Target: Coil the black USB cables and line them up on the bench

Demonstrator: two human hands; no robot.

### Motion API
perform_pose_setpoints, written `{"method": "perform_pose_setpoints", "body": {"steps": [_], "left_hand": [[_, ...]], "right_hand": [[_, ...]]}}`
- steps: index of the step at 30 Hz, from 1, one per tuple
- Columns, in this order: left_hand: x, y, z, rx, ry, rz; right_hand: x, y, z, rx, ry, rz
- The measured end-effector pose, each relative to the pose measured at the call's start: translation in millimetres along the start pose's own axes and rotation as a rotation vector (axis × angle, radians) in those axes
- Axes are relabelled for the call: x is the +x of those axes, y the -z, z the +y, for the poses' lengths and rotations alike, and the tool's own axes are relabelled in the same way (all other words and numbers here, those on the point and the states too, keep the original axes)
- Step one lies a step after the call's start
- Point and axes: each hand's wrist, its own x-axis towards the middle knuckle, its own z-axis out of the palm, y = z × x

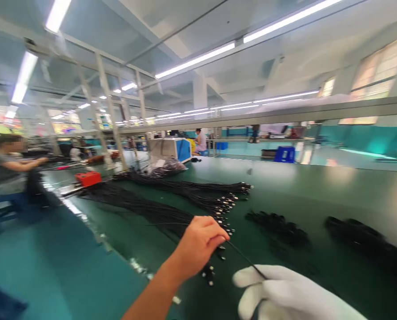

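Note:
A thin black cable (243, 255) runs taut between my two hands above the green tabletop. My bare left hand (203, 242) pinches it between thumb and fingers. My right hand (278, 289), in a white glove, is closed around the same cable lower down, and part of the cable shows below its fingers. Behind and under my left hand lies a long bundle of black cables (141, 206) with small metal-tipped ends. A second bundle (185, 186) stretches behind it, its ends pointing right.
Coiled black cables lie in piles (278, 227) (358, 235) on the right of the table (305, 186). A red box (88, 178) and a plastic bag (168, 166) sit farther back. A co-worker (8, 164) sits at left. A metal rail (285, 113) crosses beyond.

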Motion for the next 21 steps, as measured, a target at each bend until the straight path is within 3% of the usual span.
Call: {"method": "perform_pose_setpoints", "body": {"steps": [2, 5, 11, 14, 17, 21], "left_hand": [[7.0, -4.0, 6.9, 0.034, 0.022, -0.095], [13.2, -10.3, 12.8, 0.011, 0.021, -0.317], [22.4, -19.6, 19.8, -0.071, -0.082, -0.478], [28.6, -27.7, 18.5, -0.11, -0.11, -0.493], [32.6, -42.7, 12.8, -0.14, -0.097, -0.437], [21.4, -64.3, -9.1, -0.067, -0.023, -0.289]], "right_hand": [[13.2, -5.5, 11.8, 0.087, -0.031, -0.127], [34.9, 0.1, 27.5, 0.198, -0.075, -0.176], [39.2, 4.7, 39.0, 0.265, -0.084, -0.318], [38.3, 2.9, 41.3, 0.27, -0.072, -0.332], [36.5, 2.4, 41.1, 0.286, -0.019, -0.346], [21.6, 3.9, 21.1, 0.332, 0.272, -0.334]]}}
